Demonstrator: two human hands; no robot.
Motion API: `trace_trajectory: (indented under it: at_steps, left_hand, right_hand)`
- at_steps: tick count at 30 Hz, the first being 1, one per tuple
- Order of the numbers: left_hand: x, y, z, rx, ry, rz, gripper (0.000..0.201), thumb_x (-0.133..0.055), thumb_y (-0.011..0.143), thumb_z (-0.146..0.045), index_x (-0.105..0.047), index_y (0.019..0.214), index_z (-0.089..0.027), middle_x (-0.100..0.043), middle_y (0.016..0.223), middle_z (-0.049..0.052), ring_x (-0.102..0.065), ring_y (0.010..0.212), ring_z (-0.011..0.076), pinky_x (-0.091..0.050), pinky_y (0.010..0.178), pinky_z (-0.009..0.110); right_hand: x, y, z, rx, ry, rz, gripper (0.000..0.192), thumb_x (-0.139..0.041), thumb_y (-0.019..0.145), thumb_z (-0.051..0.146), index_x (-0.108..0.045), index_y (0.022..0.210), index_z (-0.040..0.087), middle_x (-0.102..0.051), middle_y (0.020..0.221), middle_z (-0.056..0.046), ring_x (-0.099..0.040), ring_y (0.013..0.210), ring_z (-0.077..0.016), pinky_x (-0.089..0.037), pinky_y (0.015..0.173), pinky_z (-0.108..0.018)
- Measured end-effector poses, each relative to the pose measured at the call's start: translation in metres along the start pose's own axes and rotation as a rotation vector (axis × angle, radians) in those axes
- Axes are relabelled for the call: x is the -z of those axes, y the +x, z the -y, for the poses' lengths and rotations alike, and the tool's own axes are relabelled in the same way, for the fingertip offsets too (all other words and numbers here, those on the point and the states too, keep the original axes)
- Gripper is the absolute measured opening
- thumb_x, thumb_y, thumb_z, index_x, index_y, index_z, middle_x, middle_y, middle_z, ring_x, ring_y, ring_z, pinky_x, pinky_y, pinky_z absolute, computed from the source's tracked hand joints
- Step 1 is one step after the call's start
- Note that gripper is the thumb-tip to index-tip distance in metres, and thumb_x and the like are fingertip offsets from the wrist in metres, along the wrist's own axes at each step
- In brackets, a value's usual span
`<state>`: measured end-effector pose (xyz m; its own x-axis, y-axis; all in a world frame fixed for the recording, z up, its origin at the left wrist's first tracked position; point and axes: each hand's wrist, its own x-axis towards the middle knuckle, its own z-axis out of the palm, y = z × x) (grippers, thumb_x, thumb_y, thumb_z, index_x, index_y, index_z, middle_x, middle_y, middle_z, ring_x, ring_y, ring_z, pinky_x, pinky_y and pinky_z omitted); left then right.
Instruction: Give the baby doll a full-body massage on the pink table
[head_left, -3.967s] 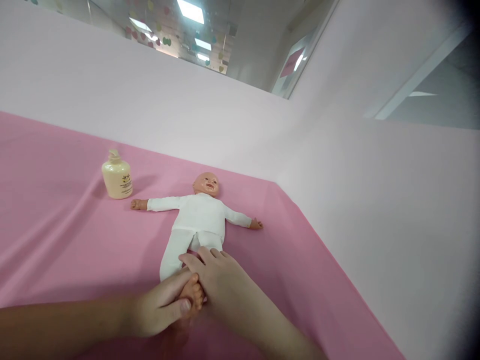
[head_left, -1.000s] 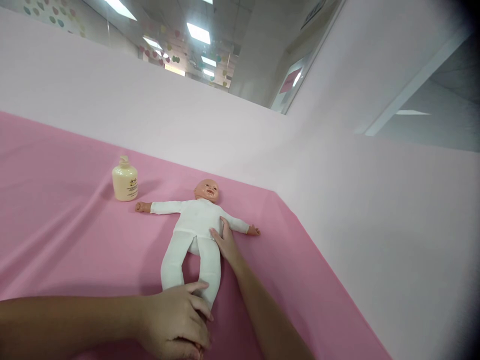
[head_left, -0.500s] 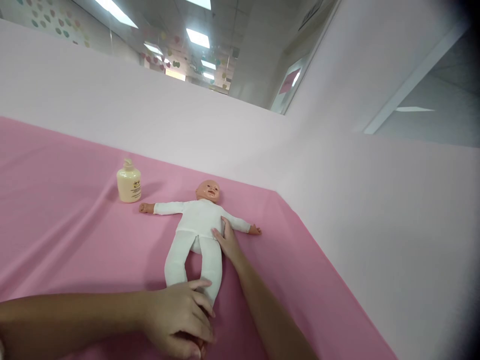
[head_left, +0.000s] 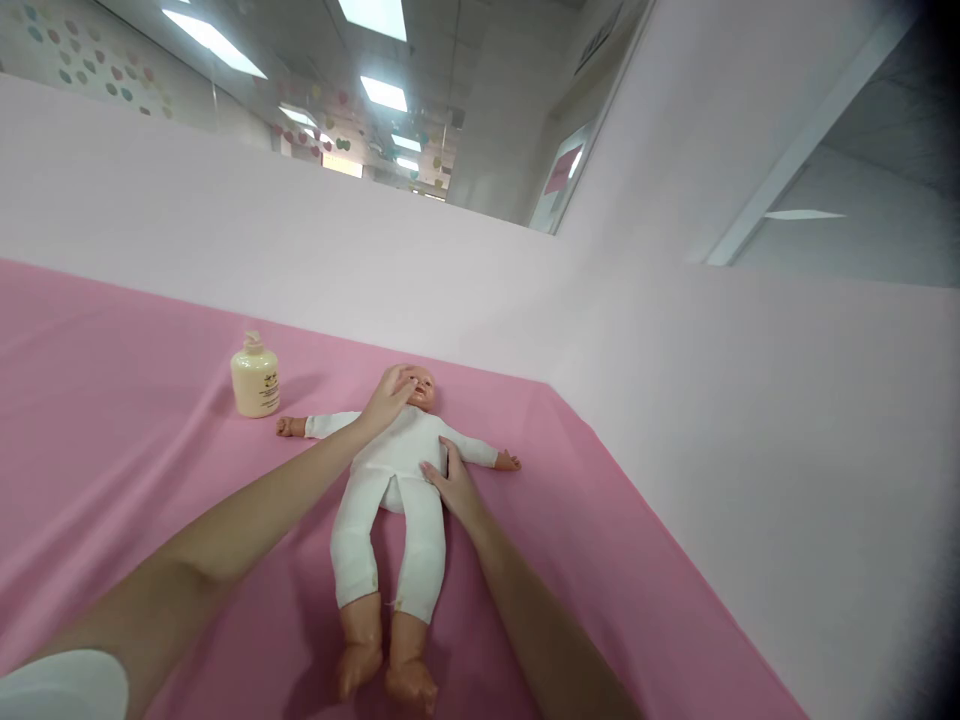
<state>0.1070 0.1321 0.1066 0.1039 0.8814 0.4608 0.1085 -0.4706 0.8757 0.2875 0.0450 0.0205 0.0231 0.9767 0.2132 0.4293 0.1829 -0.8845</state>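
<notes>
A baby doll (head_left: 394, 470) in a white suit lies on its back on the pink cloth (head_left: 120, 470), arms spread, bare feet toward me. My left hand (head_left: 388, 398) reaches across and rests its fingers on the doll's head and face. My right hand (head_left: 448, 482) lies flat against the doll's side at the waist, fingers on the white suit. Neither hand grips anything.
A cream lotion bottle (head_left: 255, 378) stands on the cloth to the left of the doll's arm. Pale pink partition walls (head_left: 712, 400) close off the back and the right side of the cloth.
My left hand has let go of the doll's feet and moved up to its head. The feet now lie bare. My right hand stays at the doll's waist.
</notes>
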Motion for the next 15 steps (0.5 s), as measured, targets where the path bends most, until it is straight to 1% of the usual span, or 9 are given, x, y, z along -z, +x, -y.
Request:
trace_trajectory:
  at_steps: [1, 2, 3, 5, 8, 10, 15]
  left_hand:
    - [-0.005, 0.016, 0.010, 0.097, 0.026, -0.082, 0.039, -0.054, 0.092, -0.035, -0.051, 0.128, -0.021, -0.048, 0.143, 0.011, -0.043, 0.135, 0.0229, -0.033, 0.113, 0.034]
    - [-0.009, 0.028, 0.020, 0.142, 0.039, -0.124, 0.043, -0.056, 0.090, -0.035, -0.049, 0.129, -0.019, -0.044, 0.145, 0.014, -0.040, 0.138, 0.0244, -0.031, 0.114, 0.034]
    - [-0.014, 0.037, 0.030, 0.174, 0.045, -0.144, 0.047, -0.057, 0.089, -0.036, -0.047, 0.130, -0.016, -0.041, 0.147, 0.017, -0.038, 0.139, 0.0265, -0.029, 0.115, 0.035]
    - [-0.021, 0.046, 0.049, 0.239, 0.057, -0.160, 0.053, -0.062, 0.086, -0.039, -0.045, 0.129, -0.014, -0.040, 0.147, 0.021, -0.036, 0.140, 0.0298, -0.031, 0.114, 0.037]
    - [-0.026, 0.047, 0.072, 0.306, 0.075, -0.148, 0.054, -0.061, 0.086, -0.046, -0.045, 0.126, -0.014, -0.046, 0.142, 0.023, -0.044, 0.136, 0.0302, -0.036, 0.109, 0.036]
    - [-0.026, 0.044, 0.080, 0.337, 0.091, -0.131, 0.053, -0.058, 0.087, -0.052, -0.046, 0.122, -0.015, -0.050, 0.140, 0.022, -0.049, 0.131, 0.0302, -0.038, 0.106, 0.036]
    - [-0.020, 0.041, 0.086, 0.420, 0.147, -0.085, 0.059, -0.047, 0.085, -0.070, -0.050, 0.113, -0.019, -0.063, 0.127, 0.021, -0.059, 0.119, 0.0366, -0.042, 0.098, 0.044]
  right_hand:
    - [0.000, -0.001, 0.001, -0.003, 0.007, 0.002, 0.072, -0.065, 0.079, 0.049, -0.039, 0.141, 0.023, -0.041, 0.149, -0.010, -0.038, 0.140, -0.0262, -0.028, 0.118, -0.046]
    - [0.001, -0.001, 0.002, -0.003, 0.015, 0.003, 0.071, -0.065, 0.079, 0.048, -0.039, 0.141, 0.023, -0.042, 0.149, -0.010, -0.038, 0.140, -0.0267, -0.028, 0.118, -0.046]
    - [0.001, -0.002, 0.003, 0.000, 0.021, 0.003, 0.070, -0.065, 0.080, 0.047, -0.040, 0.140, 0.023, -0.042, 0.149, -0.010, -0.038, 0.140, -0.0273, -0.029, 0.118, -0.046]
    - [0.002, -0.002, 0.004, 0.018, 0.027, -0.004, 0.067, -0.066, 0.080, 0.045, -0.041, 0.139, 0.025, -0.044, 0.148, -0.010, -0.040, 0.139, -0.0280, -0.031, 0.117, -0.046]
    - [0.003, -0.002, 0.004, 0.033, 0.022, -0.010, 0.065, -0.066, 0.080, 0.044, -0.043, 0.138, 0.026, -0.045, 0.147, -0.008, -0.041, 0.138, -0.0281, -0.032, 0.116, -0.046]
    - [0.003, -0.001, 0.005, 0.035, 0.019, -0.006, 0.066, -0.066, 0.080, 0.044, -0.042, 0.139, 0.025, -0.043, 0.148, -0.008, -0.040, 0.139, -0.0279, -0.031, 0.117, -0.047]
    - [0.003, 0.003, 0.007, 0.016, 0.021, 0.012, 0.068, -0.065, 0.080, 0.046, -0.041, 0.140, 0.025, -0.042, 0.149, -0.009, -0.038, 0.140, -0.0264, -0.030, 0.118, -0.044]
